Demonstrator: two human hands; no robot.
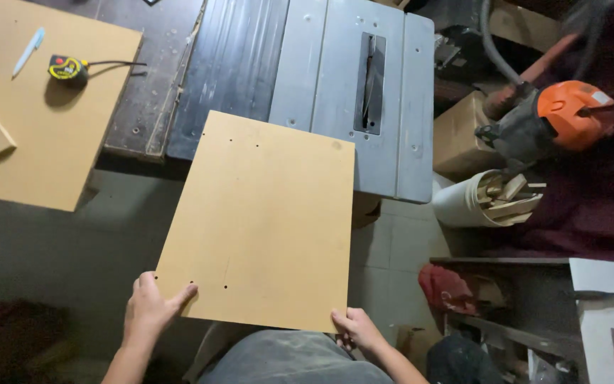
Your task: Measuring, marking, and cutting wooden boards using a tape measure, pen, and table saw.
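Observation:
A tan rectangular fibreboard panel with a few small drilled holes lies tilted, its far end resting on the grey table saw top and its near end over my lap. My left hand grips the panel's near left corner, thumb on top. My right hand holds the near right corner from the edge. The saw blade slot sits beyond the panel's far right corner, uncovered.
Another tan board lies on the dark bench at left, carrying a yellow-black tape measure and a pale blue pen. To the right stand a white bucket of wood offcuts, an orange power tool, and a hammer.

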